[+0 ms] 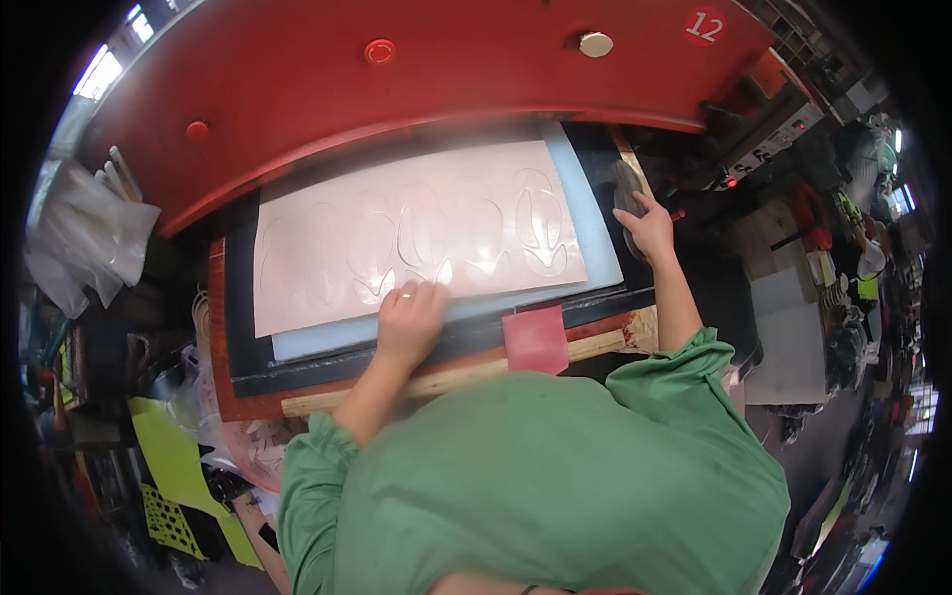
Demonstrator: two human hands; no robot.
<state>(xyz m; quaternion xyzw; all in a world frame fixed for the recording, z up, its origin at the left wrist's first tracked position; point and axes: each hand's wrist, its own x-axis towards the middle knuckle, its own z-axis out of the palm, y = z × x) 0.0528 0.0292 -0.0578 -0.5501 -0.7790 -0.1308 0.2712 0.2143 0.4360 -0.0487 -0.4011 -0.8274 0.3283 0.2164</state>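
A pale pink sheet lies over a light blue sheet on a black board. Several oval, sole-like outlines and small arrow-like shapes mark its glossy surface. At its near edge is my left hand, with fingers bent and close together over the edge; the fingertips are partly hidden. On the board's right side, my right hand grips a dark oval piece, which looks like a sole-shaped cutting die. Thumb and fingers sit around its near part. It stands apart from the pink sheet.
The red press beam crosses above the far edge, bearing a red button. A wooden bar and a pink square lie along the near edge. Clear plastic bags hang left; a control box is right.
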